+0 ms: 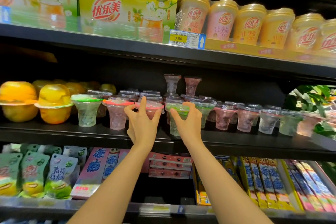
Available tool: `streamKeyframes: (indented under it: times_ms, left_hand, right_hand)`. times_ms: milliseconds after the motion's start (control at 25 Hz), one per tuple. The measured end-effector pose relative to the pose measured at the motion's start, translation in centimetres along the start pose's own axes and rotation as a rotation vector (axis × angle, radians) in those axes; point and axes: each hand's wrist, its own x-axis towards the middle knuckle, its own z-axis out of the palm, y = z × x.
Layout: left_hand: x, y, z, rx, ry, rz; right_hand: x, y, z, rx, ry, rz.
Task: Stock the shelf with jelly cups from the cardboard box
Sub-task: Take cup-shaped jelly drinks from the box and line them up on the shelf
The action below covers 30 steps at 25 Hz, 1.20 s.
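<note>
Two hands place cups on shelf: left hand pinches pink cup, right hand green cup; next, release.

Jelly cups rowed on shelf; fruit cups left

The yellow-green carton and the wrapped cups on the top shelf carry the brand 优乐美. The price tag on that shelf's edge reads 9.90. Pink boxes on the bottom shelf read 冻痴.
</note>
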Motion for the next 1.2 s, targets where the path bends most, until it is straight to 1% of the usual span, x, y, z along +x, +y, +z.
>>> streamKeyframes:
  times_ms: [160, 240, 320, 440, 560, 680, 760, 880, 1000, 1200]
  left_hand:
    - [0.0, -0.1, -1.6, 0.069, -0.111, 0.059]
    - [0.1, -0.3, -2.6, 0.153, -0.137, 0.125]
    - [-0.3, -0.5, -3.8, 0.246, -0.136, 0.213]
    - [-1.7, -1.0, -5.6, 0.422, -0.164, 0.394]
    - [-3.6, -2.1, -7.1, 0.557, -0.284, 0.557]
    - [-6.8, -4.1, -8.6, 0.64, -0.396, 0.657]
    - [-9.6, -5.9, -9.5, 0.64, -0.483, 0.699]
    - [-14.5, -9.8, -10.9, 0.66, -0.65, 0.753]
    - [-19.5, -14.2, -12.5, 0.642, -0.805, 0.741]
    - [-28.2, -22.1, -14.4, 0.687, -1.043, 0.7]
  right_hand:
    - [-0.1, 0.0, -1.1, -0.083, -0.073, 0.022]
    - [-0.5, 0.3, -2.0, -0.148, -0.055, 0.033]
    - [-1.5, 0.6, -2.9, -0.287, -0.028, 0.035]
    - [-3.6, 0.7, -4.5, -0.477, -0.081, -0.018]
    - [-6.8, 1.0, -5.5, -0.621, -0.178, -0.103]
    - [-11.3, 1.8, -5.4, -0.784, -0.253, -0.173]
    - [-14.8, 2.8, -4.8, -0.867, -0.314, -0.187]
    - [-21.0, 5.0, -3.7, -0.91, -0.427, -0.148]
    - [-27.3, 7.6, -2.8, -0.947, -0.543, -0.118]
    - [-36.5, 13.2, -1.6, -0.921, -0.707, 0.02]
